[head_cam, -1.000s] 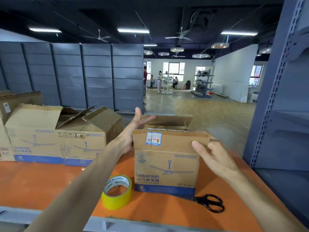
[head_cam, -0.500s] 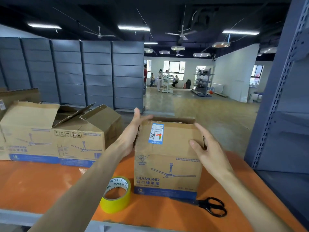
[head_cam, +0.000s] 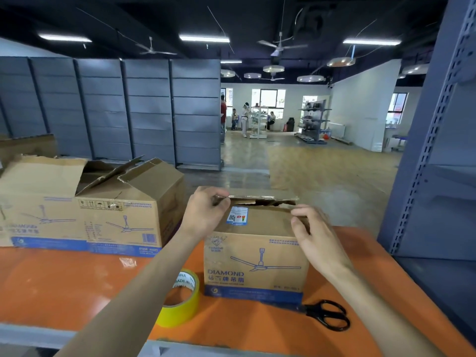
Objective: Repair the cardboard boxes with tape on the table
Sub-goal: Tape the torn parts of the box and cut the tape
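Left hand [head_cam: 203,215] pinching top flap [head_cam: 260,197], right hand [head_cam: 315,237] gripping box [head_cam: 257,258] corner; closing flaps flush, without gap, before taping

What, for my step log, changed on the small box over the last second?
On the DIAMOND box, the near flap went from upright to folded down. The left hand now pinches the top's left corner; the right hand grips its right edge. Unmoved: tape roll, scissors, larger boxes.

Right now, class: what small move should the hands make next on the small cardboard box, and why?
Probably press the top flaps shut: left hand and right hand pinch flap edges of the small brown cardboard box, a gap shows on top; yellow tape roll lies nearby.
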